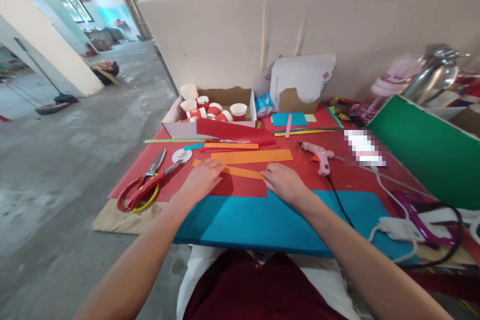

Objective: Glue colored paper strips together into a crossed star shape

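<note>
My left hand (202, 179) lies on a red paper sheet (243, 187), its fingers curled over the left end of a thin orange paper strip (243, 172). At the strip's right end my right hand (285, 182) presses down, fingers together. A wider orange strip (251, 156) lies just beyond them. Under the red sheet a large blue sheet (270, 220) reaches the table's near edge.
Red-handled scissors (144, 185) lie left of my hands. A pink glue gun (318, 154) with a black cord rests to the right. A cardboard box (210, 110) of red paper cups stands behind. Green board (423, 147), power strip (401, 230) and purple scissors (416, 217) are at right.
</note>
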`<state>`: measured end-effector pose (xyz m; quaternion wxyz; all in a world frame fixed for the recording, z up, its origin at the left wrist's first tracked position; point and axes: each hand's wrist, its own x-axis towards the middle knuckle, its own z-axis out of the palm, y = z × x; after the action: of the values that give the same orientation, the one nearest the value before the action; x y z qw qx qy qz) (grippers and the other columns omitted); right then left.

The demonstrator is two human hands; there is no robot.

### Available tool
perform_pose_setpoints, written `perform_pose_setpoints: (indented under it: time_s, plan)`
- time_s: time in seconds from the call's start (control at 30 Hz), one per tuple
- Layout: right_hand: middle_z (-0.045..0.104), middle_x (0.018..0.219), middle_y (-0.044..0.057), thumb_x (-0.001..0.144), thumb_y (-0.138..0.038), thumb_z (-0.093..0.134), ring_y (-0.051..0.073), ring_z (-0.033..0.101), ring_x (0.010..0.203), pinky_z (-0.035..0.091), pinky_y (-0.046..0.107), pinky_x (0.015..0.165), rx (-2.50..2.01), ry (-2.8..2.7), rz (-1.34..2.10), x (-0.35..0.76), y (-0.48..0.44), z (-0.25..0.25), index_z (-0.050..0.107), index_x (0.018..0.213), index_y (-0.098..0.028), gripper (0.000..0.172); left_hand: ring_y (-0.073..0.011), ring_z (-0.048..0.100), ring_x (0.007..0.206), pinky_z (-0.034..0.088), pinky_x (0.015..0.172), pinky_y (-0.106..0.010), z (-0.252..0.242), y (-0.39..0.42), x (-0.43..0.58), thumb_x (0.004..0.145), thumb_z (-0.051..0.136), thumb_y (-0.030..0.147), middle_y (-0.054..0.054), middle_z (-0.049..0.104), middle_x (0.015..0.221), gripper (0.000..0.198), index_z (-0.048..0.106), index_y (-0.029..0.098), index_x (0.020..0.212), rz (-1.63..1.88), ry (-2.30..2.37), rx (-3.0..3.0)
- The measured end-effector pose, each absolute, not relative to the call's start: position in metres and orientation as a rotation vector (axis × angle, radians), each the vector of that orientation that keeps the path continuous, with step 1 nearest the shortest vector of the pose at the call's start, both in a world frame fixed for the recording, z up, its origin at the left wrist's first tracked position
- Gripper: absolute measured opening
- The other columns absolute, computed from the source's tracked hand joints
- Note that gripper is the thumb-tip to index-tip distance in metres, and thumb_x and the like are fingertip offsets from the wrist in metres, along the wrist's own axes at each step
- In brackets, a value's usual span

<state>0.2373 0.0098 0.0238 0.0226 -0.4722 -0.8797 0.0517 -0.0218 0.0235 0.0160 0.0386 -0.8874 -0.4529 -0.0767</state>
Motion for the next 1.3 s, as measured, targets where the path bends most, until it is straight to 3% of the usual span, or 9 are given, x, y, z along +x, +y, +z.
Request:
perform_pose_setpoints:
  time_s: [0.23, 0.43, 0.6, 0.73, 0.9, 1.07, 1.3]
  plan:
    - [0.062, 0.093, 0.013, 0.085, -0.015, 0.046, 0.023, 0.054, 0.087, 0.038, 0.033, 0.073, -1.566, -2.636, 0.044, 0.249, 0.003, 0.021, 0.064, 0.103, -0.015, 0.026, -0.0209, 0.057, 0.083, 0.046, 0.076, -0.033, 0.014, 0.036, 0.008, 0.085, 0.039, 0.013, -0.012, 0.063, 0.079, 0.027, 0.065, 0.010, 0.079, -0.064, -1.343, -2.733]
    - [0.061, 0.098, 0.010, 0.086, -0.040, 0.049, 0.023, 0.053, 0.092, 0.039, 0.035, 0.080, -1.455, -2.482, 0.042, 0.239, 0.003, 0.003, 0.059, 0.114, -0.018, 0.036, -0.0173, 0.057, 0.084, 0.046, 0.075, -0.028, 0.015, 0.029, 0.027, 0.088, 0.036, 0.018, -0.009, 0.062, 0.082, 0.029, 0.065, 0.015, 0.087, -0.126, -1.332, -2.910]
    - [0.062, 0.097, 0.010, 0.085, -0.042, 0.050, 0.023, 0.053, 0.091, 0.041, 0.033, 0.077, -1.442, -2.427, 0.069, 0.231, 0.007, -0.009, 0.062, 0.110, -0.020, 0.035, -0.0162, 0.057, 0.085, 0.044, 0.073, -0.026, 0.021, 0.037, 0.032, 0.088, 0.036, 0.017, -0.007, 0.064, 0.092, 0.031, 0.067, 0.017, 0.091, -0.091, -1.217, -3.121]
    - [0.062, 0.097, 0.011, 0.085, -0.046, 0.048, 0.023, 0.053, 0.091, 0.041, 0.036, 0.079, -1.423, -2.346, -0.045, 0.237, 0.003, -0.007, 0.062, 0.111, -0.020, 0.040, -0.0162, 0.056, 0.084, 0.042, 0.075, -0.027, 0.023, 0.042, 0.031, 0.085, 0.042, 0.016, -0.005, 0.064, 0.087, 0.024, 0.066, 0.018, 0.088, -0.238, -1.240, -3.043]
    - [0.060, 0.108, 0.011, 0.087, -0.029, 0.048, 0.024, 0.049, 0.102, 0.034, 0.041, 0.092, -1.310, -2.121, -0.376, 0.234, -0.010, 0.006, 0.054, 0.122, -0.022, 0.036, -0.0203, 0.049, 0.084, 0.039, 0.077, -0.033, 0.036, 0.054, 0.037, 0.089, 0.036, 0.017, -0.008, 0.058, 0.079, 0.028, 0.061, 0.015, 0.077, -0.484, -1.210, -2.588]
    - [0.064, 0.097, 0.007, 0.086, -0.019, 0.047, 0.020, 0.052, 0.092, 0.037, 0.035, 0.085, -1.237, -2.175, -0.319, 0.236, -0.014, 0.007, 0.064, 0.104, -0.021, 0.025, -0.0228, 0.048, 0.087, 0.040, 0.075, -0.036, 0.032, 0.072, 0.036, 0.088, 0.035, 0.012, -0.011, 0.058, 0.081, 0.027, 0.061, 0.012, 0.083, -0.331, -1.222, -2.521]
    - [0.065, 0.084, 0.007, 0.087, -0.018, 0.046, 0.019, 0.054, 0.082, 0.037, 0.033, 0.076, -1.429, -2.127, -0.152, 0.253, -0.020, 0.000, 0.065, 0.097, -0.017, 0.022, -0.0171, 0.054, 0.089, 0.043, 0.079, -0.028, 0.020, 0.034, 0.017, 0.087, 0.045, 0.021, -0.006, 0.064, 0.090, 0.020, 0.064, 0.017, 0.094, -0.203, -1.195, -2.996]
